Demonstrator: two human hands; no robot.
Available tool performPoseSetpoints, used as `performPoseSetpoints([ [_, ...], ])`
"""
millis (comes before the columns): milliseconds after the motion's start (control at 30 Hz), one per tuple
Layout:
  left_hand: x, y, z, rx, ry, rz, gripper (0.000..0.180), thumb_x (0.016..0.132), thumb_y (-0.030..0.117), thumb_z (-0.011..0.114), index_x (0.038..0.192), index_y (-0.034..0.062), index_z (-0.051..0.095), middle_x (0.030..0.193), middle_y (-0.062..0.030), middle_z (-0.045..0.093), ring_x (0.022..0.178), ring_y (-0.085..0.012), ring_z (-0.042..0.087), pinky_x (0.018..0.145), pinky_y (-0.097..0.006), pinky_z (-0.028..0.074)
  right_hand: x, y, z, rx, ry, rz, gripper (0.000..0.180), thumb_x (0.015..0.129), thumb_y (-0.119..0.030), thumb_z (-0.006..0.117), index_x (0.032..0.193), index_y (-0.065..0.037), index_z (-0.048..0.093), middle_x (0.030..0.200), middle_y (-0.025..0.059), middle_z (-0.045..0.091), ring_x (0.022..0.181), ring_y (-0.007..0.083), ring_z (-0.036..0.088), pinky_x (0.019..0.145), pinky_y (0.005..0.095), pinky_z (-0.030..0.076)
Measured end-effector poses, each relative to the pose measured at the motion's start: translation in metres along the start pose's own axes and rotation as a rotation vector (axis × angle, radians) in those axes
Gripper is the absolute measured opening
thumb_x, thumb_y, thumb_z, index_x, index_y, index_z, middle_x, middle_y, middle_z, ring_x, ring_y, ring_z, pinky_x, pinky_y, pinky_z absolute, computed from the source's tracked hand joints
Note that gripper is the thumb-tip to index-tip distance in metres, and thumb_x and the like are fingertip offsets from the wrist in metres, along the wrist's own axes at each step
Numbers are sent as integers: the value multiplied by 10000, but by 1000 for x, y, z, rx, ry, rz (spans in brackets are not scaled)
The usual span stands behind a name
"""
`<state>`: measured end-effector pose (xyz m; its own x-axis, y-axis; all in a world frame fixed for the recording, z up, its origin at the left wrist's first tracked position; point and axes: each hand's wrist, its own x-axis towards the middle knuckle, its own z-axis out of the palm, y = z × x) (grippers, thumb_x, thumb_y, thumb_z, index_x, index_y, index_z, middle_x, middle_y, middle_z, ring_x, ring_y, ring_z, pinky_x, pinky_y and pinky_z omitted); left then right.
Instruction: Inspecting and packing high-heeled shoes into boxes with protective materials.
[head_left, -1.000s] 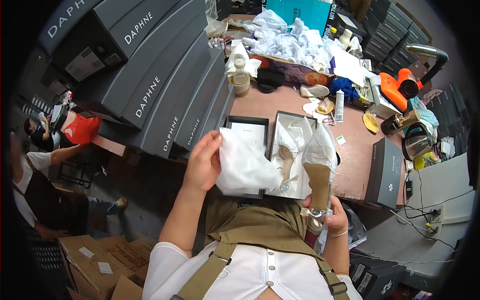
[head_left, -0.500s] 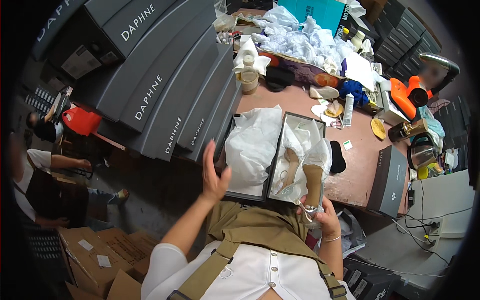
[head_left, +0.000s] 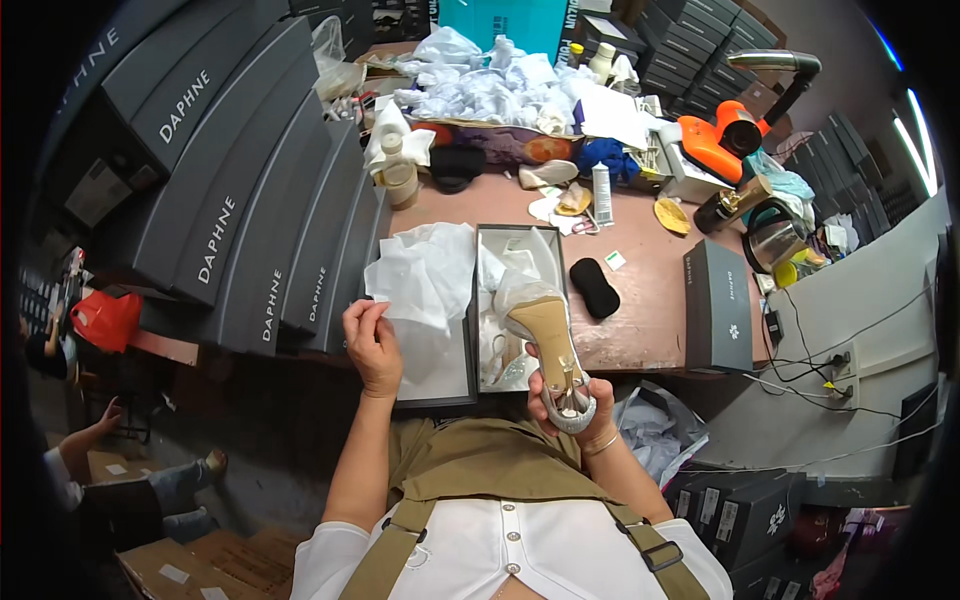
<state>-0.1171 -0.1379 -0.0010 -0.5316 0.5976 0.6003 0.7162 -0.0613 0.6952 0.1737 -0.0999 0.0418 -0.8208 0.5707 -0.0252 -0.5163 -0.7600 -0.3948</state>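
Observation:
In my right hand is a high-heeled sandal, sole up, with a clear heel and a glittery silver part, clear wrap around its far end. My fingers close around its near end, over the front of an open shoe box. Inside that box lies the other sandal, partly covered by white wrapping. My left hand is closed at the near left edge of white tissue paper, seemingly pinching it. The tissue lies crumpled over a dark-rimmed box part left of the box.
Stacked dark shoe boxes rise at the left. A black oval pad and a closed shoe box are on the table at right. Behind stand a carton of crumpled paper, an orange tool and a glass pot.
My right hand has raised the sandal and turned its sole up. My left hand has come to the tissue paper, which is bunched farther back. The view has shifted right.

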Motion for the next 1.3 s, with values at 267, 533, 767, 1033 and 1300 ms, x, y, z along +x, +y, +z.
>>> performPoseSetpoints([
  [267, 15, 28, 31, -141, -133, -119, 152, 897, 79, 541, 1029, 5, 554, 866, -178, 593, 768, -320, 597, 693, -372, 481, -13, -11, 11, -74, -30, 58, 980, 675, -397, 731, 1411, 45, 258, 1039, 206, 581, 763, 294, 615, 483, 326, 513],
  [533, 41, 66, 31, -357, -328, -144, 107, 860, 36, 608, 949, -12, 645, 845, -105, 624, 729, -206, 602, 654, -294, 472, -14, -51, 39, -649, -194, 337, 988, 707, -427, 753, 1402, 96, 284, 1085, 210, 604, 996, 264, 603, 866, 369, 454],
  [767, 65, 45, -13, -93, -285, 11, 127, 837, 33, 657, 958, 24, 697, 844, -88, 591, 720, -212, 577, 643, -298, 462, 42, -20, 1, -537, 19, 280, 966, 698, -460, 768, 1402, 24, 317, 1164, 154, 564, 901, 208, 604, 636, 294, 537],
  [1033, 62, 85, -19, -26, -288, 299, 245, 755, 6, 694, 995, 52, 708, 810, -74, 525, 727, -236, 557, 632, -336, 469, 33, 2, -11, -204, -167, 308, 852, 633, -430, 798, 1229, 70, 452, 1122, 200, 543, 781, 256, 567, 525, 310, 493],
  [1300, 42, 129, -64, -312, -351, 558, 325, 682, 24, 713, 1005, 63, 713, 724, -25, 516, 607, -166, 551, 515, -287, 465, 44, 8, 39, -369, 38, 317, 709, 723, -312, 756, 1281, 8, 458, 1176, 144, 568, 952, 227, 599, 753, 350, 522],
])
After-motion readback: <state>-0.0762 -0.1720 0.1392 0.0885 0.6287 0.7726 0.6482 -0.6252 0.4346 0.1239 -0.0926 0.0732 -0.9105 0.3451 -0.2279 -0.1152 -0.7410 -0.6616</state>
